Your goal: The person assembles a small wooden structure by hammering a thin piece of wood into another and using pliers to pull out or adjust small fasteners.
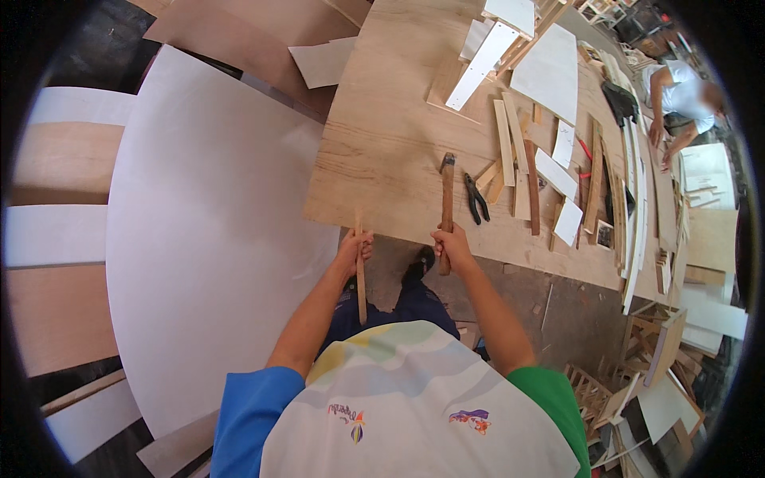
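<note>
My left hand [356,247] is closed around a thin strip of wood [361,287], which points from the table edge back toward my body. In my right hand [453,248] is a hammer [448,191], gripped by its wooden handle with the head pointing away from me over the table. Both hands are at the near edge of the plywood table [374,159]. Just right of the hammer lies a pair of dark-handled pliers [476,199], resting on the wood.
Wood strips and white offcuts [555,174] cover the table's right side. A white wooden frame piece [482,65] stands at the back. A large white panel [215,239] fills the left. Scrap wood [661,398] is piled at lower right. Another person [685,99] works at far right.
</note>
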`<state>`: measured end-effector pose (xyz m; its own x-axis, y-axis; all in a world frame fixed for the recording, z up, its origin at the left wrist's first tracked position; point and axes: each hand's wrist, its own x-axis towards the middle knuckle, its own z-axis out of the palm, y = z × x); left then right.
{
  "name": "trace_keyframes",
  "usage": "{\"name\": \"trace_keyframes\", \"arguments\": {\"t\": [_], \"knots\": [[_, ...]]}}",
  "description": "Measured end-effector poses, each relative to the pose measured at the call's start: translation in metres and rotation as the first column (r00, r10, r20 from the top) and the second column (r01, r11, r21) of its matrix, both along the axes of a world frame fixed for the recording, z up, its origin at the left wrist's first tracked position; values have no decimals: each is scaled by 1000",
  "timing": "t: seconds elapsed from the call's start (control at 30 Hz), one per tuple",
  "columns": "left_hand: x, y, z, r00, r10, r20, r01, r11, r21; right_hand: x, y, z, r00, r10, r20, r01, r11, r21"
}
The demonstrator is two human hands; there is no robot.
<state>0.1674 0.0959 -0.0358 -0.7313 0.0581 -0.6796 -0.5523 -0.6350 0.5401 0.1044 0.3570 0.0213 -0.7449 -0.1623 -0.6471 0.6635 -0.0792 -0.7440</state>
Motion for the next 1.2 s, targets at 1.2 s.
{"name": "trace_keyframes", "arguments": {"t": [1.2], "knots": [[109, -39, 12, 946, -320, 43, 316, 944, 92, 186, -64, 12, 1000, -14, -7, 15, 996, 90]]}}
